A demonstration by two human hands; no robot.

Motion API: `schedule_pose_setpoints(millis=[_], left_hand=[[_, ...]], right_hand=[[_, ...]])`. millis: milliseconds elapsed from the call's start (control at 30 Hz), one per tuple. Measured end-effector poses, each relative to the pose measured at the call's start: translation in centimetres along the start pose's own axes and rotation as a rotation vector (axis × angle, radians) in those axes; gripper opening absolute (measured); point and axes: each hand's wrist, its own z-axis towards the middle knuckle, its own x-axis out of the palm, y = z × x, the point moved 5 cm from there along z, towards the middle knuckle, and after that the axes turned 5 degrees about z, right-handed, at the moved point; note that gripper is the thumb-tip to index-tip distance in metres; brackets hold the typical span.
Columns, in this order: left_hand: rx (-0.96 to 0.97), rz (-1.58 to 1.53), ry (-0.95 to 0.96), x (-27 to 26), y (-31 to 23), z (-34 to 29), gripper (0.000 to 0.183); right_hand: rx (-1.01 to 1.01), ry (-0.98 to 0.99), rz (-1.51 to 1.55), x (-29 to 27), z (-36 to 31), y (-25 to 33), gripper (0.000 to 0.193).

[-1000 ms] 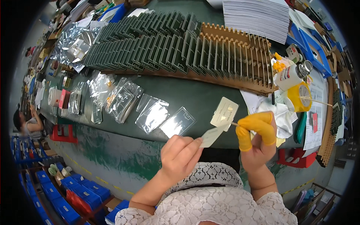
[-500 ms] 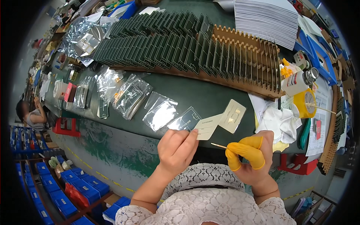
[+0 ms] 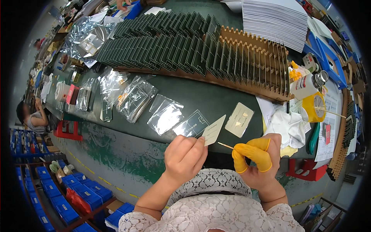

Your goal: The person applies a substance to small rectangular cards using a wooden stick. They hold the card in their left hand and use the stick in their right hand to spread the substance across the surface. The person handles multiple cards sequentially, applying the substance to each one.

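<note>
A cream card [image 3: 213, 132] stands tilted above the table's near edge, pinched by one corner between the thumb and fingers of my left hand [image 3: 184, 157]. My right hand [image 3: 258, 159], with yellow finger cots on several fingers, grips a thin wooden stick [image 3: 225, 145] whose tip points left toward the card. Beyond them a second cream card [image 3: 239, 120] with gold marks lies flat. A dark green card [image 3: 192, 124] in a clear sleeve lies behind my left hand, beside an empty-looking clear plastic sleeve [image 3: 166, 114].
Long notched cardboard racks [image 3: 247, 83] full of upright green cards cross the table's back. To the right stand a white bottle [image 3: 307, 86], a yellow pot [image 3: 315, 106] with a stick, and a crumpled white cloth [image 3: 288, 127]. Bagged cards [image 3: 135, 101] lie left; a co-worker's hand [image 3: 123, 4] shows at top.
My left hand has turned the card steeper, nearly edge-on, and shifted slightly right. The stick in my right hand has barely moved. A co-worker's hand has come into view at the top.
</note>
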Motion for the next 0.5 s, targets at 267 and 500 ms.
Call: schedule_pose_setpoints(millis=[267,500], left_hand=[[-0.033,-0.026,0.0,0.03,-0.08,0.09,0.028],[-0.04,-0.032,-0.005,0.03,-0.05,0.07,0.03]], right_hand=[[-0.017,0.006,-0.013,0.25,0.12,0.06,0.035],[-0.021,0.018,-0.01,0.37,0.17,0.16,0.034]])
